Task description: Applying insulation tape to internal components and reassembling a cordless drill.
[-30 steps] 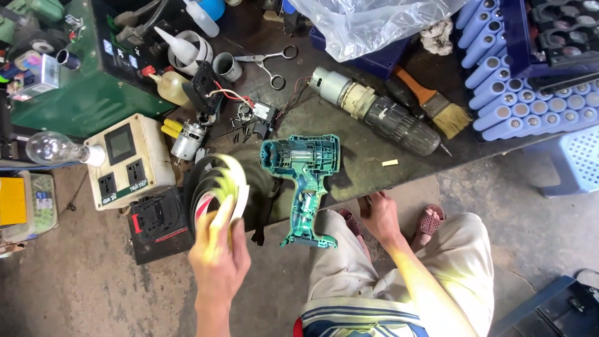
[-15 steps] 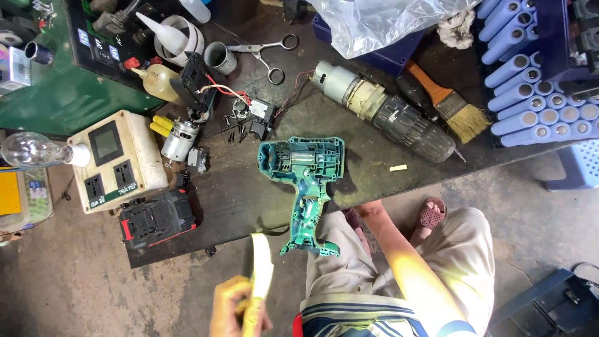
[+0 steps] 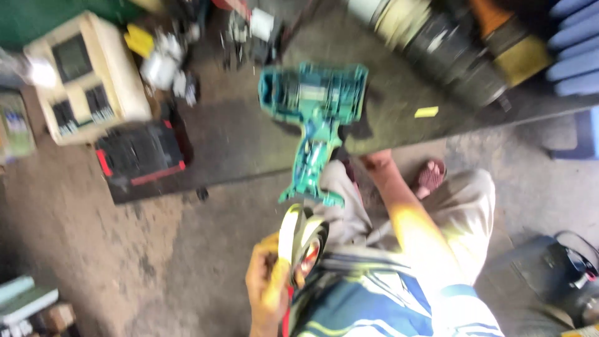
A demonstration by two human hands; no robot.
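the whole view is smeared by motion blur. the right hand (image 3: 377,161) is hidden at the worktop (image 3: 249,143) edge; the blue cells (image 3: 577,43) are cut off top right.

Bare floor (image 3: 125,249) lies open left of the knees; drill shell (image 3: 315,118) and battery (image 3: 140,156) crowd the mat edge.

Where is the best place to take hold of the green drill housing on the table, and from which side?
Probably the handle of the green drill housing: narrow, and it overhangs the table edge toward the person, so come from the near side. The wide upper body lies open, parts exposed.
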